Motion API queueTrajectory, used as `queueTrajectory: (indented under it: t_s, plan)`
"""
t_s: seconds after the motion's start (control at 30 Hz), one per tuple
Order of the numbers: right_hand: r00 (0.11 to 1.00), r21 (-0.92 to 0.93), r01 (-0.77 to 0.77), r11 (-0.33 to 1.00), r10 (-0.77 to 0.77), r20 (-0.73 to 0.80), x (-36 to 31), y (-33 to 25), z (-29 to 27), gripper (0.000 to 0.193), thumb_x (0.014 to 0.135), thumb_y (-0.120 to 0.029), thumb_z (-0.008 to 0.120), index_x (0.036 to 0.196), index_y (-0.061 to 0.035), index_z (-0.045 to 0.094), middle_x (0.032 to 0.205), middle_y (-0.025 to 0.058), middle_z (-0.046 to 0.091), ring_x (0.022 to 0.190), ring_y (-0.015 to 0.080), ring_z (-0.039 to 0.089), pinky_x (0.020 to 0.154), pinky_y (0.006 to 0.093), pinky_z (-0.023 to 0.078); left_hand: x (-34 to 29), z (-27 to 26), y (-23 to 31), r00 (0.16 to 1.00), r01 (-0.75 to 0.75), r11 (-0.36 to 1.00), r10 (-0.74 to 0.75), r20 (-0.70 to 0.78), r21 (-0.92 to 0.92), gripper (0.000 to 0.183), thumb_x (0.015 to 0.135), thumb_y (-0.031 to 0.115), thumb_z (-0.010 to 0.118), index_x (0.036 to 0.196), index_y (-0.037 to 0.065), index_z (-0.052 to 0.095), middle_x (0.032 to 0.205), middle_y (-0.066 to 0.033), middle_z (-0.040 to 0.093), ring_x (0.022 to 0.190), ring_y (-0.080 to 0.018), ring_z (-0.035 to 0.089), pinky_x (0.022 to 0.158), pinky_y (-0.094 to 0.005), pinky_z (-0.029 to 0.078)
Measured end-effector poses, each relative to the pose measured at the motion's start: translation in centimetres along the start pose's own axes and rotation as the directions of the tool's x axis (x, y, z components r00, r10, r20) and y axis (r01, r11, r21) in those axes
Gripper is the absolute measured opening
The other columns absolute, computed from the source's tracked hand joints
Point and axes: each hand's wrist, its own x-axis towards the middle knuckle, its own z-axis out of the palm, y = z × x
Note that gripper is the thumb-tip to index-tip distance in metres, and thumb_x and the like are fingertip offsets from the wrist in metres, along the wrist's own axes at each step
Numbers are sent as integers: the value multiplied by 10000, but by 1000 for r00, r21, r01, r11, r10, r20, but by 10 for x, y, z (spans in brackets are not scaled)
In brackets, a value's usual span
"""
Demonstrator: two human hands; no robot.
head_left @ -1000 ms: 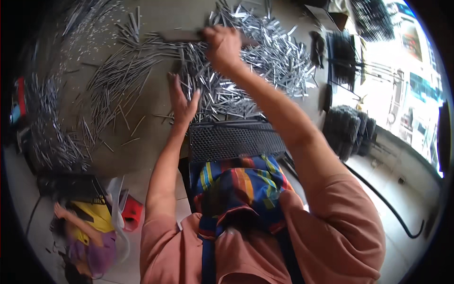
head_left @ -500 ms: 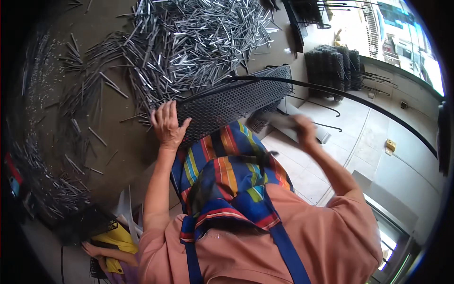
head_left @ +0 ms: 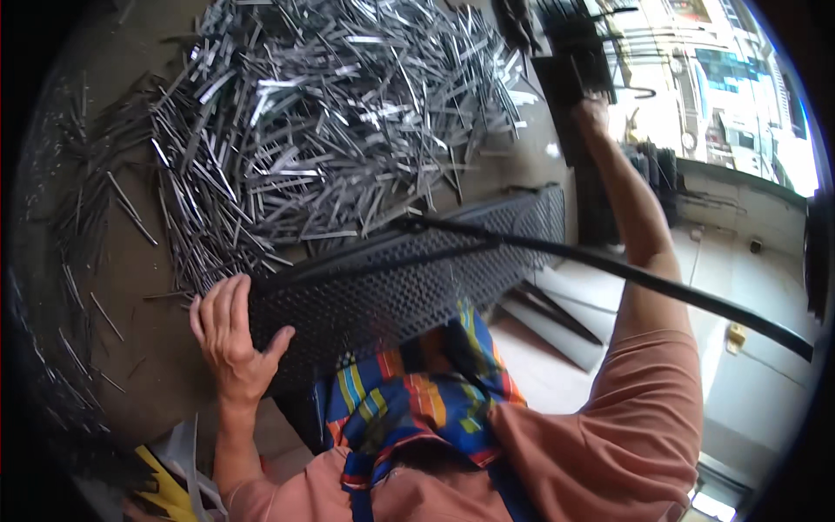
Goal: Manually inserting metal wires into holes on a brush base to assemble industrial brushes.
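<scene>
A long black mesh basket (head_left: 383, 300), with perforated walls, lies across the front of me above my striped apron (head_left: 417, 383). At its left end is my left hand (head_left: 230, 339), fingers over the edge and thumb against the mesh face, gripping it. My right hand (head_left: 593, 115) reaches far to the right, against a dark flat panel (head_left: 561, 100) at the worktop's far right edge. Its fingers are blurred and partly hidden, so what it holds does not show. Just beyond the basket is a big heap of thin silvery metal strips (head_left: 322, 113).
A long black bar (head_left: 661, 287) slants from the basket's rim toward the right. Loose strips are scattered over the brown worktop (head_left: 139, 287) on the left. Grey-white flat pieces (head_left: 557, 335) lie right of the basket. At lower left is something yellow (head_left: 165, 487).
My right hand has swung from beside the basket, up and outward to the dark panel. The view has shifted; my left hand stays at the basket's left end.
</scene>
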Motion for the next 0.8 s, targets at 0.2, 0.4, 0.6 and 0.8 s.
queueTrajectory:
  t_s: [0.2, 0.4, 0.6, 0.8]
  plan:
    - [822, 518, -547, 657, 538, 186, -12, -118, 13, 350, 816, -205, 479, 1064, -60, 679, 1129, 204, 654, 1071, 344, 627, 943, 420, 487, -16, -8, 6, 999, 18, 999, -16, -49, 47, 763, 625, 265, 811, 1282, 15, 513, 1271, -136, 552, 1225, -329, 476, 1092, -510, 271]
    - [986, 778, -72, 624, 162, -39, -9, -124, -20, 382, 789, -210, 527, 1076, -5, 673, 940, 268, 670, 898, 414, 653, 803, 419, 516, -9, 0, 6, 993, -19, 1000, 17, -116, -14, 771, 612, 293, 829, 1268, 27, 523, 1272, -123, 554, 1238, -325, 462, 1091, -500, 272]
    - [969, 777, -137, 615, 245, -23, -44, -74, -14, 451, 771, -267, 677, 1148, -24, 628, 1062, 217, 668, 1029, 351, 641, 865, 418, 511, -26, 12, 11, 952, 30, 994, 2, -305, 101, 891, 610, 363, 849, 1327, 4, 461, 1364, -172, 470, 1276, -331, 430, 1097, -481, 292]
    - [945, 725, -270, 633, 319, 74, -127, -45, -30, 596, 769, -416, 720, 1213, -44, 580, 1166, 201, 640, 1106, 364, 601, 929, 419, 484, -92, 53, 14, 765, 375, 852, -507, -396, -365, 955, 701, 320, 823, 1416, -44, 305, 1414, -281, 389, 1308, -403, 393, 1089, -456, 326]
